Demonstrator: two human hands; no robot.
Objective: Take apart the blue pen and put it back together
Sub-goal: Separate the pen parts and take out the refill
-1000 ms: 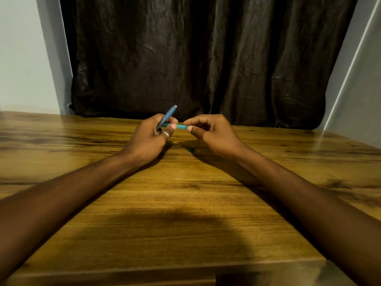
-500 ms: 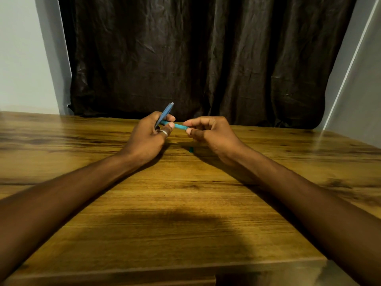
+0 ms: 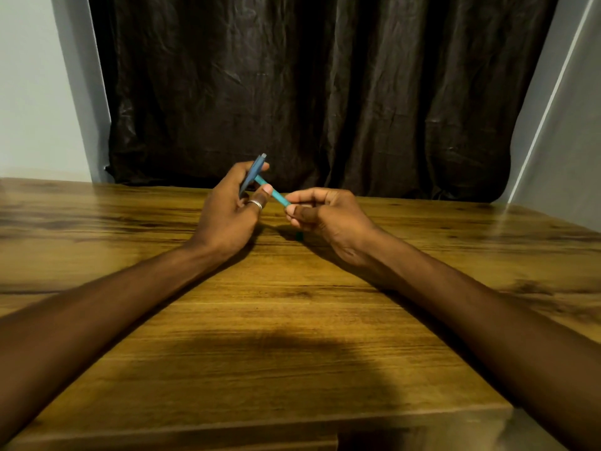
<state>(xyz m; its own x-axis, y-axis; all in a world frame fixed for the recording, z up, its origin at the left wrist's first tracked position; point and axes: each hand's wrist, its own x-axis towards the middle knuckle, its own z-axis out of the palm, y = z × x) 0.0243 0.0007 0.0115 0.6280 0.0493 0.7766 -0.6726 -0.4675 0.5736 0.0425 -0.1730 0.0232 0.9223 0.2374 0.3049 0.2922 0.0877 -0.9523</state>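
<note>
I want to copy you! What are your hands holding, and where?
Left hand grips the blue pen body mid-barrel; right hand pinches the teal inner piece at its near end.

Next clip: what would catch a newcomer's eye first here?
Two hands meeting over the middle of the wooden table. The left hand holds a blue pen piece tilted upward, and the right hand pinches a thin teal tube that slants up toward it. Behind them hangs a dark wrinkled curtain.
</note>
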